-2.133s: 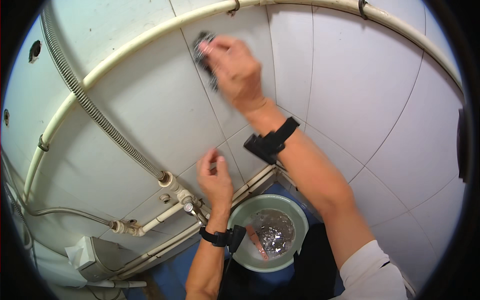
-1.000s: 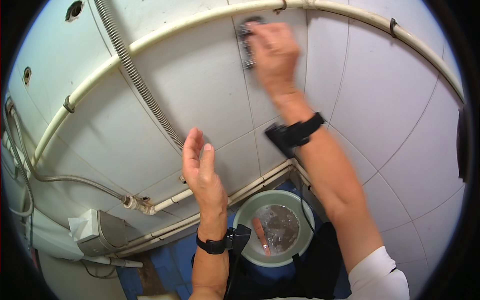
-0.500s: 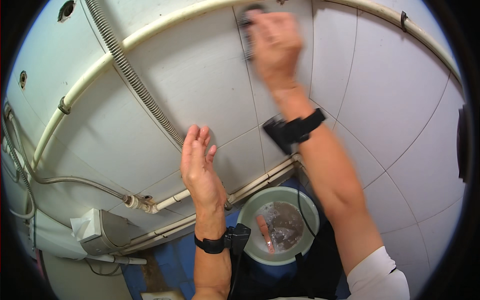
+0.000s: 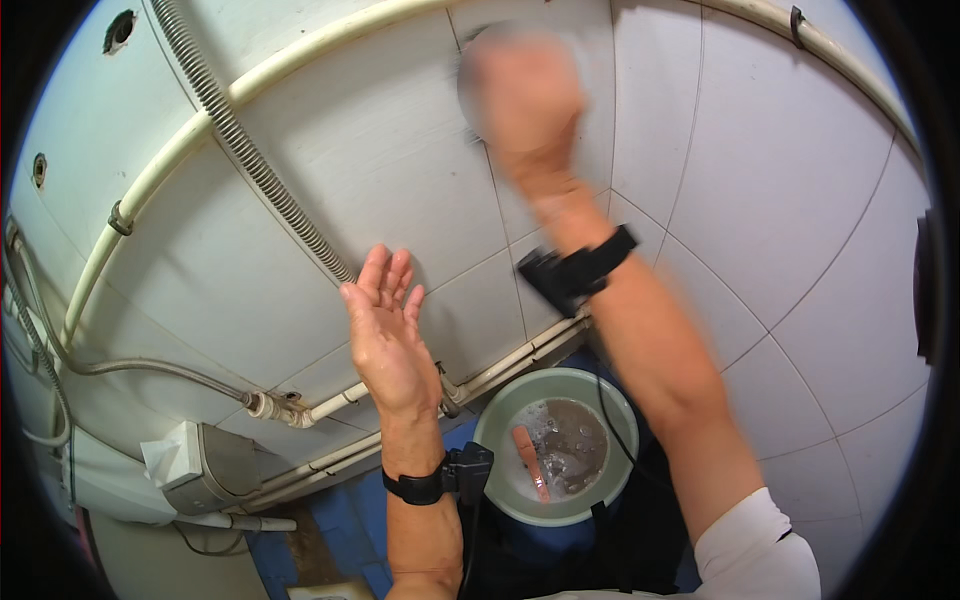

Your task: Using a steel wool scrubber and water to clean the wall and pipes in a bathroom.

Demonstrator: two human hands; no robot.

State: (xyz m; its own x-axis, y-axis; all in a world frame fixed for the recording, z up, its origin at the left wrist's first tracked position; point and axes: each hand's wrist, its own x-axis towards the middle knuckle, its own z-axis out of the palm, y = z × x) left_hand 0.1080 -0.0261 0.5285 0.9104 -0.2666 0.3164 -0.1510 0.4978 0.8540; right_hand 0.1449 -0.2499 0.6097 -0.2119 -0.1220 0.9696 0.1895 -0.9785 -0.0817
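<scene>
My right hand point(image 4: 535, 105), smeared by motion, is high up against the white tiled wall point(image 4: 420, 160). Its fingers are closed on a dark grey scrubber point(image 4: 468, 90), pressed at the tiles; the blur hides its exact kind. Lower down, my left hand point(image 4: 387, 335) is held up with the palm turned inward and the fingers stretched, holding nothing. It is nearest to the lower end of a ribbed metal hose point(image 4: 250, 140). Below and between my forearms stands a pale green basin point(image 4: 487, 470) of murky, sudsy water, with a pinkish-orange handled tool point(image 4: 530, 460) in it.
A cream pipe point(image 4: 330, 45) curves across the upper wall. Another pipe run point(image 4: 345, 400) follows the wall's foot. At lower left are a braided hose point(image 4: 160, 366) and a tissue dispenser point(image 4: 215, 465). Blue flooring point(image 4: 350, 525) shows beside the basin. Thin black cables hang near both forearms.
My right hand has shifted slightly left and down along the wall with the scrubber. My left hand has turned, its thumb now apart from the fingers. The basin and tool stay put.
</scene>
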